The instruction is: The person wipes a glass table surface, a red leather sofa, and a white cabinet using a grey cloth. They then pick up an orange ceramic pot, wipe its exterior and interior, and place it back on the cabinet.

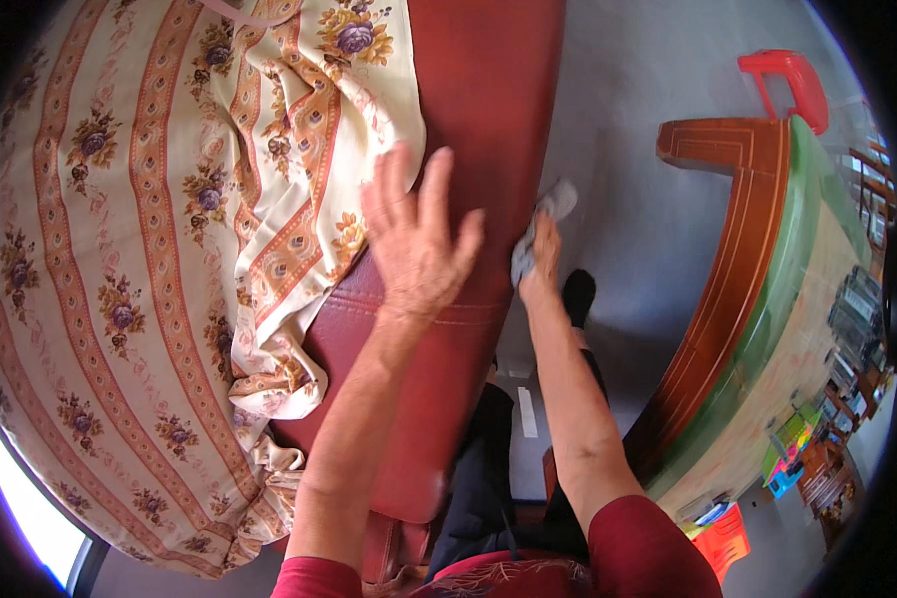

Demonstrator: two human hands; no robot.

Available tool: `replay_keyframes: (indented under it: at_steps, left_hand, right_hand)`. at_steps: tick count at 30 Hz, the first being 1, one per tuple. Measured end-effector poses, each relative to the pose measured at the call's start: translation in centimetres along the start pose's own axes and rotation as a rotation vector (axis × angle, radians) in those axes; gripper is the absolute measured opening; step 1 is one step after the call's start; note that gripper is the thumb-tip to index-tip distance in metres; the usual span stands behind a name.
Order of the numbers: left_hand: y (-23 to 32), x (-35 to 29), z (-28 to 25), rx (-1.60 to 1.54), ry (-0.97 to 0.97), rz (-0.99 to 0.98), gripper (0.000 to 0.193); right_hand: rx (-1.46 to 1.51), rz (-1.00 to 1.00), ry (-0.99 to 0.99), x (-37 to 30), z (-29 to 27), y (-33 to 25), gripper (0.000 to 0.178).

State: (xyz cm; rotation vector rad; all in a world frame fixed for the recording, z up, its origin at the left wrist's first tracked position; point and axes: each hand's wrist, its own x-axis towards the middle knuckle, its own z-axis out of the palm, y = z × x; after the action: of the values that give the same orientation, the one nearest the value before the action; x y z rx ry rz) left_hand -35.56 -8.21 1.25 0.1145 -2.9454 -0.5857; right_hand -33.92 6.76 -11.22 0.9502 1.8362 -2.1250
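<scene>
The right hand [544,251] grips a crumpled grey cloth [562,201] beside the long red leather seat [483,110] — the left hand [416,244] (splayed wide) is by cream floral-striped fabric [164,219].

Grey floor [628,234], green-edged wooden table [736,254], red plastic stool [810,92], bright white panel [20,503]

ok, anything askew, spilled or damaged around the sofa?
Yes, askew: the floral cover is bunched and creased along its right edge, beside the left hand. It looks odd because the rest lies much smoother, and the uneven edge leaves red upholstery bare. No spill or damage is visible.
</scene>
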Motion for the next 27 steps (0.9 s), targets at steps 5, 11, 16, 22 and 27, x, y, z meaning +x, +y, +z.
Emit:
replay_keyframes:
  at_steps: [5, 11, 16, 22, 27]
  left_hand:
    - [-10.3, -6.9, -3.5, 0.222, -0.021, -0.225, 0.073]
    - [-15.1, -14.4, -7.3, 0.408, 0.036, -0.418, 0.076]
    - [-17.7, -17.6, -8.8, 0.214, 0.078, -0.644, 0.06]
    - [-20.5, -19.3, -10.6, -0.03, 0.112, -0.85, 0.022]
    - [-23.1, -19.1, -11.5, -0.411, 0.372, -0.716, 0.023]
  right_hand:
    - [0.126, 0.379, 0.107, -12.5, -3.5, 6.4, 0.035]
    - [-0.727, -0.357, -0.039, -19.5, -3.2, 4.2, 0.046]
    - [-0.939, -0.781, -0.088, -10.0, 1.0, -1.0, 0.045]
    - [-1.209, -1.221, -0.222, -12.5, 9.7, -2.2, 0.038]
    - [-1.317, -1.353, -0.97, -25.6, 10.3, 5.6, 0.031]
